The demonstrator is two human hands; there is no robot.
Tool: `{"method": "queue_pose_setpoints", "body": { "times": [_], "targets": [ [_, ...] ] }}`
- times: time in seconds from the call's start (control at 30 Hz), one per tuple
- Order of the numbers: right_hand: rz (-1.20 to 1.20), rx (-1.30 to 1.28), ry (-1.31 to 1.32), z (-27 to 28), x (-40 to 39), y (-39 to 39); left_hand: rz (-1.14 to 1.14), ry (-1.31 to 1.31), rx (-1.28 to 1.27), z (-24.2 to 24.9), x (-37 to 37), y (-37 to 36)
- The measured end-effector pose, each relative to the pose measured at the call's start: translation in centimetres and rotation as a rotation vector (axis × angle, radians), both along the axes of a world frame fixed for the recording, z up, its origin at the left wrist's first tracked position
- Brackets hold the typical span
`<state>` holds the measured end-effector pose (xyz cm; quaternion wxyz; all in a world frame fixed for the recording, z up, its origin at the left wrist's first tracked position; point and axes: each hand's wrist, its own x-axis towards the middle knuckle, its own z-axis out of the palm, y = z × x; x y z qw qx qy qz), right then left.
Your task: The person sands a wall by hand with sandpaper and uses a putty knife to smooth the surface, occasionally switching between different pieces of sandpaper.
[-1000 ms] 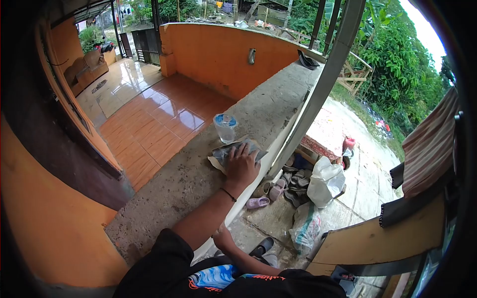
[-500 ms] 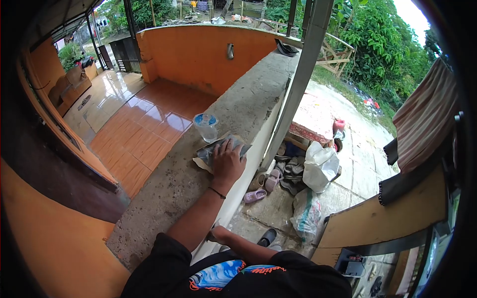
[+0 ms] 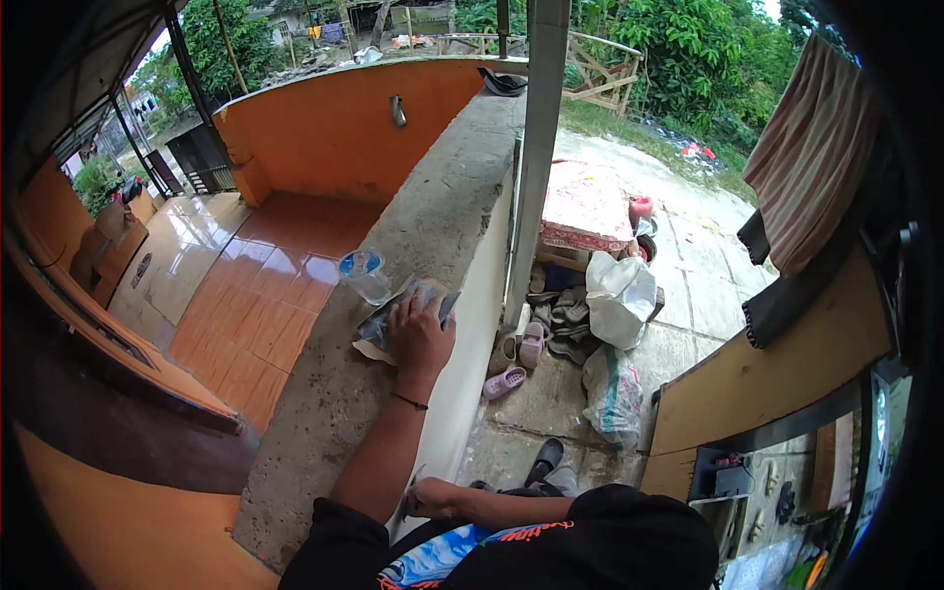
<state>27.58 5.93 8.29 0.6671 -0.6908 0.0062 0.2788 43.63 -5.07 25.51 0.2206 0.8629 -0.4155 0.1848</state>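
The person's left hand (image 3: 423,334) lies palm down on a dark, flat sheet (image 3: 374,324), whose pale brown margin shows past the fingers. The sheet rests on the rough ledge (image 3: 324,393), running from the middle of its top toward the outer edge, above the white face. The stone below gives it a firm backing, and the weight of the hand seems enough to keep it from sliding.

In the left grip the fingers are a little apart over the sheet; the palm and the pads are hidden, so it cannot be told whether they close on anything.

A clear cup (image 3: 366,277) with a blue top stands just beyond the sheet, by the inner edge over the tiles, probably set there to be within reach yet out of the hand's way.

The right hand (image 3: 433,499) is low, near the ledge's outer face, away from the sheet. Its grip is too small and shaded to tell whether the fingers are apart or together, or why it is there.

A dark cap (image 3: 503,84) sits at the ledge's far end, near the post (image 3: 539,147), well apart from the sheet.
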Motion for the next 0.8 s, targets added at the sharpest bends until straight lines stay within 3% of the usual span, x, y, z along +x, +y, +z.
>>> {"method": "queue_pose_setpoints", "body": {
  "times": [0.03,0.13,0.23,0.3,0.37,0.53,0.63,0.7,0.8],
  "targets": [
    [-0.226,0.302,0.221,-2.0,0.2,0.8,-0.004,-0.002,-0.006,-0.1,0.0,0.0],
    [-0.548,0.780,0.588,-2.4,0.3,0.0,0.000,-0.003,-0.004,-0.1,-0.1,0.3],
    [-0.670,0.888,0.780,-1.8,0.4,-1.7,-0.018,0.001,0.009,-0.1,-0.4,0.2],
    [-0.688,1.007,0.735,-1.4,0.7,-1.5,-0.006,0.003,0.013,0.1,-0.2,0.1],
    [-0.878,1.145,0.640,-0.8,1.3,-1.9,-0.027,0.044,0.016,0.0,-0.1,0.0],
    [-1.066,0.933,0.682,1.1,1.8,-3.3,-0.018,0.033,0.048,0.2,-0.3,0.1],
    [-0.964,0.887,0.821,-4.0,1.8,-1.0,-0.017,0.037,0.051,0.5,-0.4,0.0],
    [-0.951,0.832,0.746,0.3,2.1,-0.3,0.000,-0.001,0.044,0.3,-0.1,-0.1],
    [-0.912,0.839,0.742,-5.5,3.4,-0.1,-0.028,0.012,0.050,0.5,-0.2,0.0]
  ]
}}
